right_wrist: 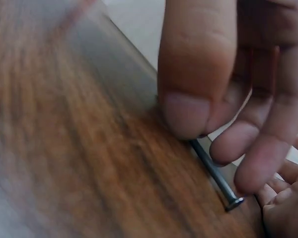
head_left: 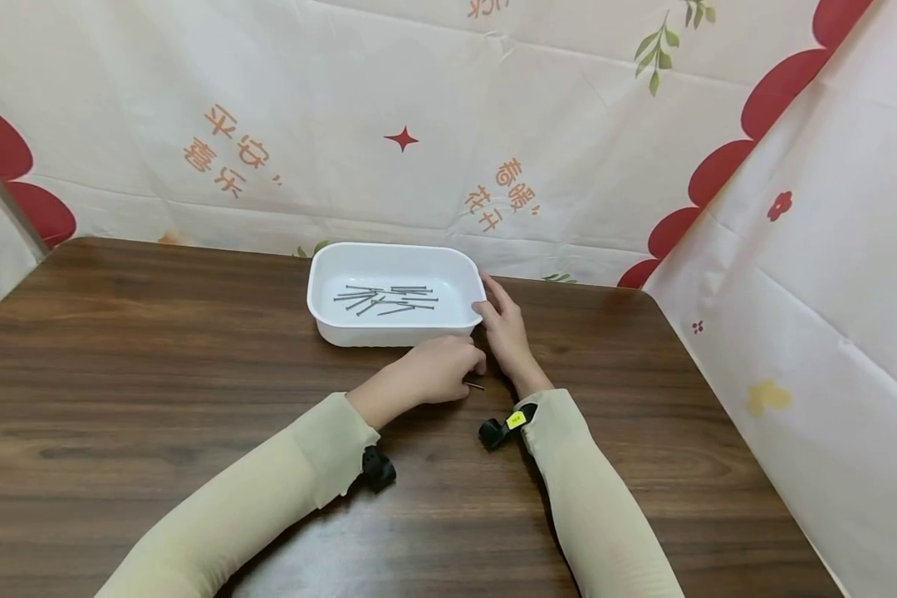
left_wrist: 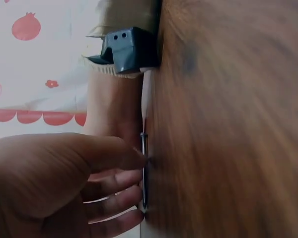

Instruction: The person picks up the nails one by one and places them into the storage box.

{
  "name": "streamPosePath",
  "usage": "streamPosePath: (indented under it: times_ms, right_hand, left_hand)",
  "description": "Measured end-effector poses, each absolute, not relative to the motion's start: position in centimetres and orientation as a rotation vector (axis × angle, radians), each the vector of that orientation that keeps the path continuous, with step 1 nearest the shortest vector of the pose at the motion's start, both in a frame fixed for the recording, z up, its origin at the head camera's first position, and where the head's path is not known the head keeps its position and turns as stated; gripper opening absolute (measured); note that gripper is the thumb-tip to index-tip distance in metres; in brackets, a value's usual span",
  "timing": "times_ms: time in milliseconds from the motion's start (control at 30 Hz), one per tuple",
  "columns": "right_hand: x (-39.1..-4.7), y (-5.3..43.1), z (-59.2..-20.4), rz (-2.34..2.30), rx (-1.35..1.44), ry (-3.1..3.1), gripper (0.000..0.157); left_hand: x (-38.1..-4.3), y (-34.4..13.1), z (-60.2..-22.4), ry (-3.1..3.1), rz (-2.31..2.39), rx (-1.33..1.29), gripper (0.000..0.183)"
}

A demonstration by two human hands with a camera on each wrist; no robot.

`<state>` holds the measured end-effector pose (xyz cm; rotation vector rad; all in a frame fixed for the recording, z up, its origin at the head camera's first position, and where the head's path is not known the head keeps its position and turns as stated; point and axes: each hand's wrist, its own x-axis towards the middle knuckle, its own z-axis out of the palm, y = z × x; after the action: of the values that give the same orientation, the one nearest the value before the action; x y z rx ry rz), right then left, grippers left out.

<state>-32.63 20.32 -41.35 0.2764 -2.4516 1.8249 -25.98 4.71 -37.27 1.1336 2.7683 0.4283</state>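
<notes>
My left hand [head_left: 437,370] is low over the table just in front of a white plastic tub [head_left: 370,335]. Its thumb and curled fingers pinch a steel nail [head_left: 476,385]. The nail's flat head sticks out past the thumb in the right wrist view, and its shank [right_wrist: 216,174] runs close along the wood. At the tub's right end, my right hand [head_left: 507,332] grips the wall, thumb by the rim and fingers along the outside. Several more nails [head_left: 399,311] lie scattered on the tub floor. Part of the right hand [right_wrist: 288,196] shows behind the left fingers.
The brown wooden table [head_left: 157,349] extends to both sides of the tub. A white patterned cloth [head_left: 329,108] hangs along its back edge, and another cloth [head_left: 815,332] hangs on the right. Black wrist cameras [head_left: 379,468] sit at both sleeve cuffs.
</notes>
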Motion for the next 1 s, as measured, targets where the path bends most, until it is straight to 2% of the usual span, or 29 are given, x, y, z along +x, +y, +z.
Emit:
streamPosePath:
  times_ms: [300,733,1000]
  right_hand:
    - [-30.7,19.8,-38.7,1.858,0.259,-2.482,0.058]
    - [-30.6,19.7,-38.4,1.879,0.269,-2.478,0.059]
    - [-30.6,19.6,-38.5,1.825,0.251,-2.494,0.058]
  left_hand:
    - [-25.4,5.6,-36.6,2.704,0.393,1.096,0.016]
    - [-25.8,5.0,-36.2,2.689,0.392,1.127,0.018]
    - [-26.4,3.3,-33.4,2.658,0.488,1.218,0.021]
